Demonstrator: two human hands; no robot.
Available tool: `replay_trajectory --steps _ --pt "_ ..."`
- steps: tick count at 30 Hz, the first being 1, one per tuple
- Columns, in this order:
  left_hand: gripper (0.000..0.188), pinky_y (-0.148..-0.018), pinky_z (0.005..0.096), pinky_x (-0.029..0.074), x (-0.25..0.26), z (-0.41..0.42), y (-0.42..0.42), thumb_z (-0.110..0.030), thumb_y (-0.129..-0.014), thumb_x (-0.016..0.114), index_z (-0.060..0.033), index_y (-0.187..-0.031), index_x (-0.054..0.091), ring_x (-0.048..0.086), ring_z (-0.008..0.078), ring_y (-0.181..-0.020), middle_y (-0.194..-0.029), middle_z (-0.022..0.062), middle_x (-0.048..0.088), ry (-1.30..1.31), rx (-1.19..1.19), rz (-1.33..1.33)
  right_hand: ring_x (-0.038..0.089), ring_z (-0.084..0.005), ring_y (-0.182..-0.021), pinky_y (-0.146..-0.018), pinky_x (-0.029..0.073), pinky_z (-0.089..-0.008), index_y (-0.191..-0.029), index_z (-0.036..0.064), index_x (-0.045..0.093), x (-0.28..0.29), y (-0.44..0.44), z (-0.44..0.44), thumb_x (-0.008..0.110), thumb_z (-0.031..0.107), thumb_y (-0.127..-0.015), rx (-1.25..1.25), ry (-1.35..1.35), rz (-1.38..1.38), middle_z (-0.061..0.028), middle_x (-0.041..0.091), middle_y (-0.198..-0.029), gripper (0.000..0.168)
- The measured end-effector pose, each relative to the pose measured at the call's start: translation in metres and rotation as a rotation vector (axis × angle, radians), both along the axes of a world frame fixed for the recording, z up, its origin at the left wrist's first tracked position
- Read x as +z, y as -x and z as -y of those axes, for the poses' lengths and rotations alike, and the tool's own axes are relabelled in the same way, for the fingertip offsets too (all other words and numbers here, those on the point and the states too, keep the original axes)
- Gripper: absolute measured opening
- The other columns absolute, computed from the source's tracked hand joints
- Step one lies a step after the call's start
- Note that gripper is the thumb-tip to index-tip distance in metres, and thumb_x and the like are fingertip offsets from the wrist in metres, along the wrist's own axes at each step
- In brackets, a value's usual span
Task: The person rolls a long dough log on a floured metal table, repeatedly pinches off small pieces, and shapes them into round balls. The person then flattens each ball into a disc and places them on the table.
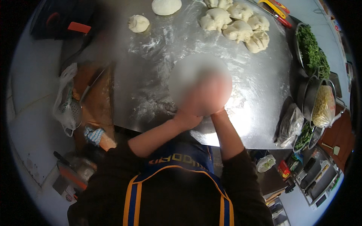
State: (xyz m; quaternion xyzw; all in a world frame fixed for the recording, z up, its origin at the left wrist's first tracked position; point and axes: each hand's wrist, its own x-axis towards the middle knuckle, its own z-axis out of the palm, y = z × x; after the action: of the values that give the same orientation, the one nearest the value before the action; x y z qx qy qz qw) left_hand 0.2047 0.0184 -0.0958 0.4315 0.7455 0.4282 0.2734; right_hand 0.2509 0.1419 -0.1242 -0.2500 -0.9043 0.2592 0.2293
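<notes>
My left hand [190, 115] and my right hand [218, 105] are close together over the near half of a floured metal worktable [147, 73]. A round blur covers most of both hands and whatever lies under or between them, so their fingers cannot be made out. Beyond the hands sits a cluster of several dough pieces [238, 30], touching one another. At the far side lie a smooth round of dough [166, 6] and a smaller dough ball [139, 23], apart from each other.
Bowls of leafy greens [309, 46] and a pot with a bagged yellow food [323, 106] stand along the right. A filled plastic bag [290, 125] rests on the table's right edge. Yellow- and red-handled tools [275, 11] lie far right. A skimmer [75, 111] is at the left.
</notes>
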Motion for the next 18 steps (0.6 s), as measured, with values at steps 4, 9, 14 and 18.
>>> replay_trajectory --steps 4,9,14,18 --pt "0.078 -0.108 0.0561 0.018 -0.010 -0.012 0.068 -0.038 -0.080 0.062 0.0013 -0.139 0.028 0.030 0.0420 -0.131 -0.145 0.0235 0.027 0.041 -0.093 -0.529 0.052 -0.0318 -0.087 -0.082 0.038 -0.0440 -0.084 0.005 0.060 0.022 0.064 -0.046 0.053 0.028 -0.088 0.028 -0.195 0.129 -0.0123 0.060 -0.092 0.024" --pt "0.080 -0.108 0.0536 0.020 -0.012 -0.040 0.078 -0.029 -0.074 0.068 0.0009 -0.138 0.029 0.031 0.0423 -0.129 -0.142 0.0239 0.029 0.000 -0.045 -0.400 0.057 -0.0306 -0.077 -0.067 0.044 -0.0369 -0.087 0.001 0.059 0.046 0.058 -0.041 0.049 0.031 -0.092 -0.048 0.925 0.061 -0.0140 0.060 -0.086 0.032" --pt "0.086 -0.111 0.0521 0.016 0.006 0.005 0.000 -0.020 -0.075 0.066 0.0019 -0.142 0.018 0.024 0.0419 -0.134 -0.143 0.0238 0.027 -0.054 -0.092 -0.076 0.051 -0.0325 -0.096 -0.088 0.035 -0.0426 -0.092 0.005 0.060 0.001 -0.001 0.002 0.049 0.018 -0.089 0.059 0.141 -0.068 -0.0153 0.057 -0.099 0.017" --pt "0.086 -0.111 0.0546 0.009 0.004 0.011 0.048 -0.033 -0.080 0.064 0.0030 -0.142 0.016 0.017 0.0410 -0.137 -0.147 0.0237 0.021 0.097 -0.098 -0.265 0.052 -0.0327 -0.092 -0.083 0.037 -0.0430 -0.092 0.005 0.060 0.019 0.055 -0.030 0.053 0.021 -0.088 0.161 -0.190 0.162 -0.0138 0.058 -0.098 0.018"
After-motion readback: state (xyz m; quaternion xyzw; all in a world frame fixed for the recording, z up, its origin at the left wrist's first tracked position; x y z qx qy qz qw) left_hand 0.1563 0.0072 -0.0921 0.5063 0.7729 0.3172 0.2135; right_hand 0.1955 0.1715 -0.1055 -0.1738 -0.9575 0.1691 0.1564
